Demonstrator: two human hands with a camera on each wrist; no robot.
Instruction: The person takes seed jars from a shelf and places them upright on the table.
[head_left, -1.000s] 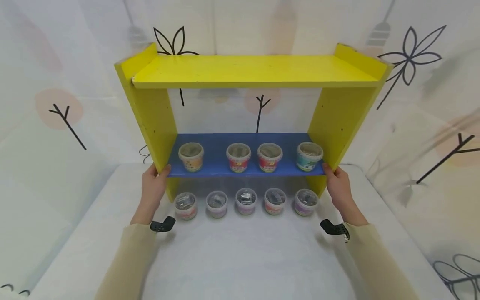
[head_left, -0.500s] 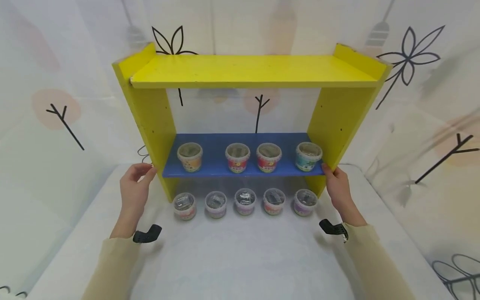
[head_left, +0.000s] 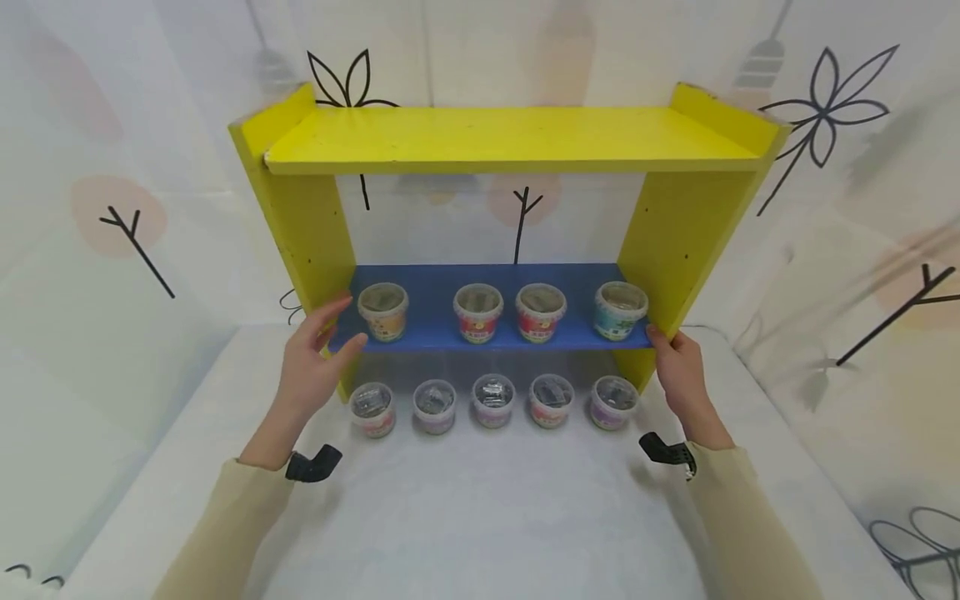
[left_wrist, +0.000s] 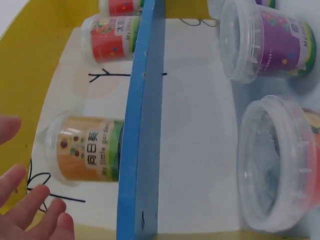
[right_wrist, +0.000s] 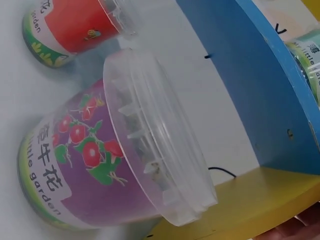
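Observation:
My left hand [head_left: 311, 362] reaches over the left end of the blue shelf [head_left: 431, 337], its thumb and fingers spread. Just right of its fingertips stands an orange-labelled lidded plastic tub [head_left: 383, 317], apart from the hand; the left wrist view shows a gap between the fingers [left_wrist: 20, 207] and this tub. My right hand [head_left: 678, 375] grips the lower right side panel [head_left: 671, 242] of the yellow shelf unit, thumb at the blue shelf's corner. In the right wrist view, only fingers [right_wrist: 295, 231] show at the panel's edge. Near that thumb stands a teal-labelled tub [head_left: 619, 315].
Two red-labelled tubs [head_left: 477, 317] stand mid-shelf. Below, several lidded tubs form a row on the white table [head_left: 487, 508], including a purple-labelled one [right_wrist: 95, 160] at the right end. The yellow top board [head_left: 480, 137] spans above. A printed cloth [head_left: 480, 50] hangs behind.
My left hand has let go of the unit's left side, moved out left, then come back right over the shelf's end with fingers spread. The right hand keeps its grip.

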